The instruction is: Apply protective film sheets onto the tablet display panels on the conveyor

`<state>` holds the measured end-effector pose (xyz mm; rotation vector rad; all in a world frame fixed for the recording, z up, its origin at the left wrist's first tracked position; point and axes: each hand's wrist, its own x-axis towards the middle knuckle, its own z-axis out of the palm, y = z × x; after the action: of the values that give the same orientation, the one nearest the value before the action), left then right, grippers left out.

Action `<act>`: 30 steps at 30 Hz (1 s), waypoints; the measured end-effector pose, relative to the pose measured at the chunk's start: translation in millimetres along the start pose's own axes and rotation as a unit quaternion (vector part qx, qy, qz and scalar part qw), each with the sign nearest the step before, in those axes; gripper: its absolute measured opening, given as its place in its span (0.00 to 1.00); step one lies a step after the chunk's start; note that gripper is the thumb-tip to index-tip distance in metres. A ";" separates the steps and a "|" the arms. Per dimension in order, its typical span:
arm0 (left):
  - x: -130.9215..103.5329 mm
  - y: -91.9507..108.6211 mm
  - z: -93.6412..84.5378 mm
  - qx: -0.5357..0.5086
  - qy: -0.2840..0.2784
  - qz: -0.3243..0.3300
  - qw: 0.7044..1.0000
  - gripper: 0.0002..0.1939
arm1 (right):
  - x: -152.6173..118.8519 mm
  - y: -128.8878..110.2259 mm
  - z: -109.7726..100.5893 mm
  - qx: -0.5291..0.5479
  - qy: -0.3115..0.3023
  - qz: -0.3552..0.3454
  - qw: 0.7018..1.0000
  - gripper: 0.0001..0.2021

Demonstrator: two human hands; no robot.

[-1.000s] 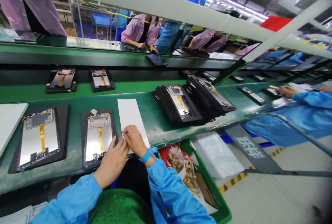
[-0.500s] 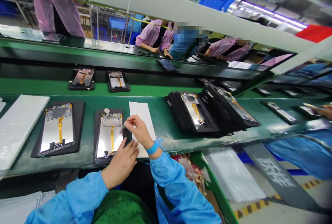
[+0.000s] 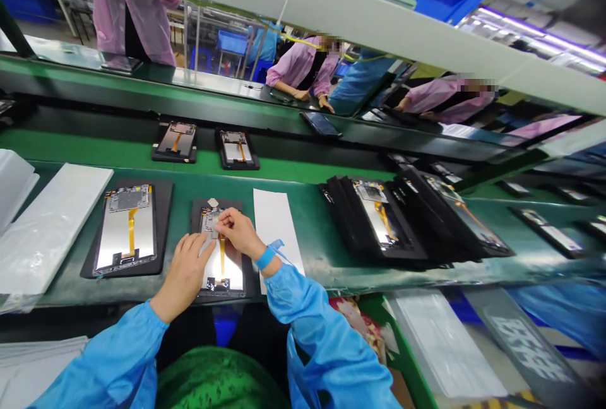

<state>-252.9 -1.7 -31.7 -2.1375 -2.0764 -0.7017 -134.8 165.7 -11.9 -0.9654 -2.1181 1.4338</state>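
- Right hand (image 3: 239, 231): thumb and fingertips were pinched together over the upper part of the open tablet, apparently closed on a small pale piece (image 3: 216, 223); its exact form was too small to tell
- Left hand (image 3: 184, 270): palm down and loosely open, fingers slightly apart, at the left edge of the same tablet; no object was seen in its grasp
- Open tablet (image 3: 222, 264): it lay on a black pad (image 3: 197, 212) at the front of the green bench (image 3: 312, 257), its circuit board partly covered by the fingers
- White strip (image 3: 279, 226): it lay flat just right of the pad
- Second tablet (image 3: 146, 226): it lay to the left, on its own pad
- Tablet stack (image 3: 374, 213): it stood further right, leaning in overlapping layers
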 end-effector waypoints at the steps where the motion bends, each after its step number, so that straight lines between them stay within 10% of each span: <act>1: 0.3 0.0 1.3 0.002 -0.001 -0.001 1.000 0.25 | -0.2 -0.8 0.4 -0.008 0.001 0.002 1.000 0.09; 30: 36.7 16.8 -5.6 0.077 -0.054 -0.044 0.995 0.17 | -8.4 -1.3 -2.2 -0.155 0.026 -0.115 0.981 0.07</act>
<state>-239.1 28.9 -8.7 -2.0545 -2.2117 -0.4253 -128.0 160.7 -9.4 -0.8188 -2.3696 0.9765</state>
